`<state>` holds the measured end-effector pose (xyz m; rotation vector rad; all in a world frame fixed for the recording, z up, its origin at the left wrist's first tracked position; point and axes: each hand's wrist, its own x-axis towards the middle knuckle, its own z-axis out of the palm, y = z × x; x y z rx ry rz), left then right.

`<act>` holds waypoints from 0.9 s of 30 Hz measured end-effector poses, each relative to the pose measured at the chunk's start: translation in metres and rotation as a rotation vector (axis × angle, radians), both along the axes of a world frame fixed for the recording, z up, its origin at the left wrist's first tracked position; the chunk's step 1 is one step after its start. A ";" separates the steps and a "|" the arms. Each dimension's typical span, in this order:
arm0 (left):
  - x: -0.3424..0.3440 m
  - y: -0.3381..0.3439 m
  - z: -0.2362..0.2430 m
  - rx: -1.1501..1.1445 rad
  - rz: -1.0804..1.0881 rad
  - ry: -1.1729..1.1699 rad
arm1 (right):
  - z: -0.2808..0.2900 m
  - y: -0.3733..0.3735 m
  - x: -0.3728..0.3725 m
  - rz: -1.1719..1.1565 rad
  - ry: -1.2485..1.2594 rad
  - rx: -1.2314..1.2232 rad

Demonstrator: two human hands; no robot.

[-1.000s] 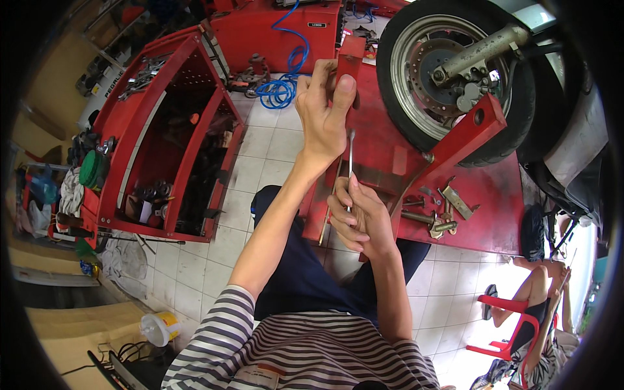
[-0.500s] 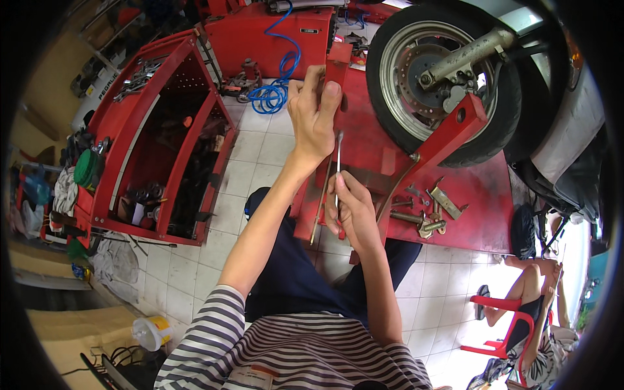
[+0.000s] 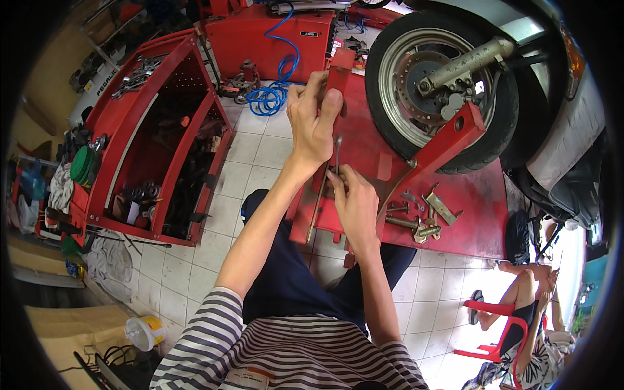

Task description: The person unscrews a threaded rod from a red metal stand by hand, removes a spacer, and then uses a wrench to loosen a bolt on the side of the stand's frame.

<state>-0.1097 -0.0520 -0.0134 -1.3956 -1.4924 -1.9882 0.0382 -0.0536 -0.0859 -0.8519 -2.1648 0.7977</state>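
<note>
The left hand (image 3: 312, 123) is bent around a tall, square red metal bar (image 3: 342, 60), with its thumb on the near side; I cannot tell how hard it squeezes. The right hand (image 3: 354, 201) is just below it, fingers curled in, pinching a thin silver metal rod with a rounded end (image 3: 337, 154). The rod points up and away, over the edge of a flat red metal table (image 3: 361, 127). On the table are a bent gold-coloured metal bracket (image 3: 442, 209) and a big wheel with a black tyre (image 3: 426, 78).
</note>
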 end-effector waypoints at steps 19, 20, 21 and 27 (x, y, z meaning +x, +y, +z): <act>0.002 0.001 -0.004 0.031 0.018 -0.082 | 0.011 -0.007 0.002 0.069 0.023 -0.150; 0.003 0.001 -0.003 0.028 0.005 -0.087 | 0.009 -0.003 0.001 0.064 -0.003 -0.122; 0.004 0.000 -0.002 0.016 -0.003 -0.097 | 0.006 -0.001 0.001 0.058 -0.028 -0.094; 0.002 -0.001 -0.003 0.011 0.024 -0.055 | 0.017 -0.010 0.010 0.144 0.129 -0.408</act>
